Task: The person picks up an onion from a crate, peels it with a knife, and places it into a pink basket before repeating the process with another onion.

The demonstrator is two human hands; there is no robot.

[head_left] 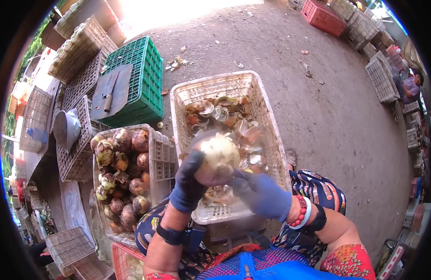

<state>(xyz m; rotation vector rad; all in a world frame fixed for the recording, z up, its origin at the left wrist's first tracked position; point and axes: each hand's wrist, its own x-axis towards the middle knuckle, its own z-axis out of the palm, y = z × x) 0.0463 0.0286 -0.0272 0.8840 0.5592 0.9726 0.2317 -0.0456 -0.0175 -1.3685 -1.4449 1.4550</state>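
Observation:
My left hand [186,182], in a dark blue glove, is closed around a large round vegetable or fruit [220,154]. Its upper side is pale and bare, while purplish skin shows lower down; the exact kind is not clear. My right hand [262,193], gloved in blue and blurred, is curled against the lower right of this round piece. Whatever its fingers hold is hidden. Both hands are over a whitish plastic crate [276,126] containing curved brown and pale peelings [220,112].
To the left, a crate [162,156] holds several unpeeled brown-purple round pieces [124,170]. Behind it, a green crate [150,79] carries a dark sheet with a knife [109,95]. A metal bowl [67,130] rests on crates farther left. A person [410,87] sits at far right.

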